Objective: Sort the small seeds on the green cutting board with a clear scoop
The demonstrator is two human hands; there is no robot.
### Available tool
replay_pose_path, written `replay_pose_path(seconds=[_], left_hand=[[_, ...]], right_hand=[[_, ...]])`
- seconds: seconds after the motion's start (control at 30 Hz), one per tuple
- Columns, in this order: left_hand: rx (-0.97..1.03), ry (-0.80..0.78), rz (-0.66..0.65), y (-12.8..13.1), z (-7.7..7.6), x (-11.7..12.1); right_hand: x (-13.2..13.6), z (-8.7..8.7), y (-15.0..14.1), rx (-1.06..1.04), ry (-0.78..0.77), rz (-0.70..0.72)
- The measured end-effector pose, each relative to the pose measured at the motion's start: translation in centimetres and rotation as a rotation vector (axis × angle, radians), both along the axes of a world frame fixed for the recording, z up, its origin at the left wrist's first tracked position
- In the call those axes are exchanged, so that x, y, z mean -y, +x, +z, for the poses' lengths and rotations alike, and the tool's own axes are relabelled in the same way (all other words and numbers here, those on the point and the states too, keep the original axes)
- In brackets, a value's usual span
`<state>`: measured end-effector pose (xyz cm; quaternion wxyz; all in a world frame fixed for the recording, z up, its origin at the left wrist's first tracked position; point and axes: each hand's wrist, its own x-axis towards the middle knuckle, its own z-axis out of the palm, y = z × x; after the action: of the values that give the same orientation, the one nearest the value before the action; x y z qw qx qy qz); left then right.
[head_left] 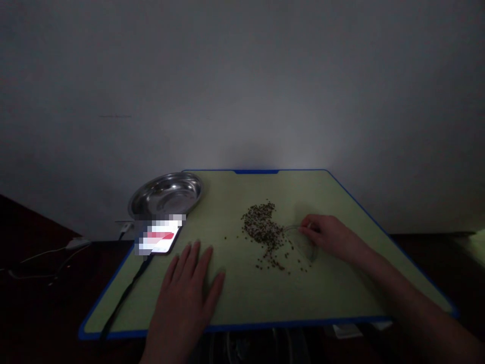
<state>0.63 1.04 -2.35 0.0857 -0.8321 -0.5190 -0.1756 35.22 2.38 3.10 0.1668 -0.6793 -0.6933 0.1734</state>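
Head view, dim light. Light-green table [356,296] with a blue edge, set close to a plain grey wall [242,91].

Seeds [261,225], small, brown and pale mixed, lie in a loose heap around the middle of the tabletop. Heap densest at its middle; stragglers trail off toward the near side and right, a couple of strays out to the left.

Right hand [331,236] at the right of the heap, thumb and fingers pinched together on the edge of a clear dish [308,247]. Dish see-through and faint in this light; its near-left edge sits just beside the seeds, some seeds showing about it or through it. Cannot tell whether any are inside, nor its exact tilt.

Left hand [185,293] palm down on the table's near left part, fingers apart and pointing away from the body, holding nothing. Hands well apart, the heap lying between and beyond them.

Phone [162,240], screen lit and partly blurred out, lies beyond the left hand's fingertips, to the left. Dark strap [127,290] runs from it to the near left edge. Shiny metal bowl [174,194] at the far left corner, just behind the phone. White cord [43,253] off the table, left.
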Motion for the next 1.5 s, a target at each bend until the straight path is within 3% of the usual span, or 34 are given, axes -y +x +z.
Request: replay_pose_path(seconds=[0.17, 0.27, 0.33, 0.47, 0.57, 0.93, 1.03, 1.2, 1.4, 1.5], left_hand=[[0.022, 0.035, -0.024, -0.1, -0.5, 0.4], [0.113, 0.026, -0.032, -1.3, 0.7, 0.4], [0.211, 0.024, 0.073, -2.7, 2.6, -0.4], [0.22, -0.104, 0.462, -5.8, 6.8, -3.4], [0.105, -0.188, 0.447, -6.9, 8.4, -5.6], [0.008, -0.169, 0.352, -5.5, 10.7, -10.5], [0.005, -0.176, 0.346, -5.2, 10.6, -10.8], [0.037, -0.222, 0.334, -5.4, 9.4, -9.4], [0.114, -0.202, 0.371, -5.9, 8.3, -6.5], [0.238, -0.168, 0.313, -4.9, 6.5, -4.2]], right_hand=[[-1.6, 0.9, -3.2, 0.013, 0.023, 0.053], [-1.7, 1.5, -3.7, 0.018, 0.015, 0.077], [-1.7, 1.6, -3.4, 0.005, -0.001, 0.061], [-1.6, 1.3, -2.7, -0.066, 0.015, 0.031], [-1.7, 0.9, -2.4, -0.117, 0.022, 0.03], [-1.9, 0.6, 0.1, -0.164, 0.071, -0.026], [-1.9, 1.0, 0.3, -0.167, 0.088, -0.048], [-1.9, 1.6, 0.1, -0.162, 0.103, -0.062], [-2.5, 1.1, 0.7, -0.168, 0.1, -0.032], [-4.0, 1.0, 1.3, -0.128, 0.058, -0.028]])
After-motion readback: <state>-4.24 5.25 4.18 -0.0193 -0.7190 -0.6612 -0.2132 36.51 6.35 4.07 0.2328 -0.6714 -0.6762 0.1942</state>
